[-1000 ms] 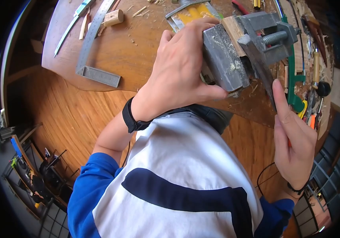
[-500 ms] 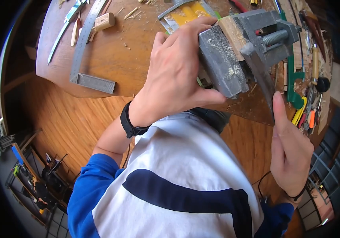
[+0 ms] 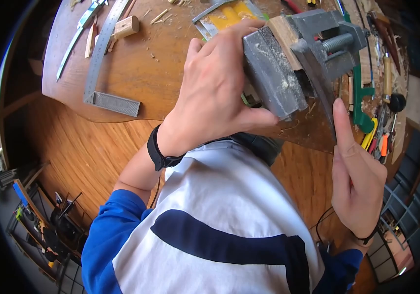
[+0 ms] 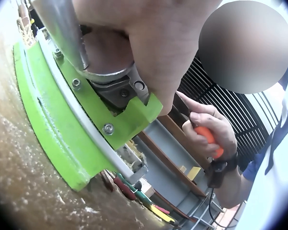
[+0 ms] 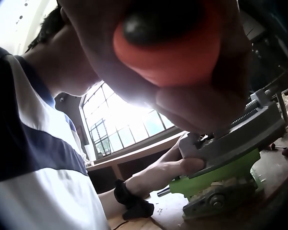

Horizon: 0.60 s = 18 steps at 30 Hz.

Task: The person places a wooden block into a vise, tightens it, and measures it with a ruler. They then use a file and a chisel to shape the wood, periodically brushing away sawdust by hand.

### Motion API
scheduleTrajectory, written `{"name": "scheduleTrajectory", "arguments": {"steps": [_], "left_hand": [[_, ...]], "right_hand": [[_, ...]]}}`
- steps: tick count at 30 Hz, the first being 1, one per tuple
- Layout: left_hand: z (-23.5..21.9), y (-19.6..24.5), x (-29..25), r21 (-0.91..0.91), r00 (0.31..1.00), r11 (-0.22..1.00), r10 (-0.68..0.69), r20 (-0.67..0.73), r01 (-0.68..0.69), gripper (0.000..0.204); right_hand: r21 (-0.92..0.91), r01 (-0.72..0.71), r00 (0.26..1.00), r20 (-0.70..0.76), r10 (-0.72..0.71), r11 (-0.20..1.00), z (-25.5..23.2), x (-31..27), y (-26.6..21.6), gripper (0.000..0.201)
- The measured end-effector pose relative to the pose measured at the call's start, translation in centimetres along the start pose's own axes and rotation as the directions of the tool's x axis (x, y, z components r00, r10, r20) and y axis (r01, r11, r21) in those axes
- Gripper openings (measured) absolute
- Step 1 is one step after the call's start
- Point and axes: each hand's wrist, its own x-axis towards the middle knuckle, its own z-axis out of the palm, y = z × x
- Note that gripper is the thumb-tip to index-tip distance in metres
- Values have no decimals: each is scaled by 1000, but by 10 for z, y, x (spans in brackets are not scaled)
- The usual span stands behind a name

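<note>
A grey vise [image 3: 274, 73] dusted with shavings holds a wooden block [image 3: 284, 39] between its jaws. My left hand [image 3: 211, 88] grips the near jaw's side, thumb along its front edge. In the right wrist view the vise's green base [image 5: 221, 177] shows under it. My right hand [image 3: 359, 181] is curled round the orange handle [image 4: 209, 141] of a dark flat file [image 3: 317, 85], index finger laid along the blade. The file's far end lies against the wooden block by the vise screw.
On the table [image 3: 136, 63] at the left lie a metal square [image 3: 114, 103], a short dowel [image 3: 127, 27] and a thin blue-handled tool [image 3: 88, 17]. A green tool [image 3: 361, 115], a yellow knife [image 3: 369, 134] and several hand tools line the right side.
The file and my right hand have shifted slightly left and up since the last moment. My left hand keeps its grip on the vise; the whole view has drifted a little.
</note>
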Motion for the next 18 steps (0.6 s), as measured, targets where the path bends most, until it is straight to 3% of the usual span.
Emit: {"name": "scheduleTrajectory", "arguments": {"steps": [4, 18], "left_hand": [[5, -4, -1, -46, 998, 999, 9, -63, -12, 105], [6, -3, 1, -19, 997, 1000, -23, -72, 22, 105]], "right_hand": [[-82, -9, 1000, 7, 9, 997, 0, -8, 0, 66], [-34, -16, 1000, -19, 15, 999, 7, 5, -7, 66]]}}
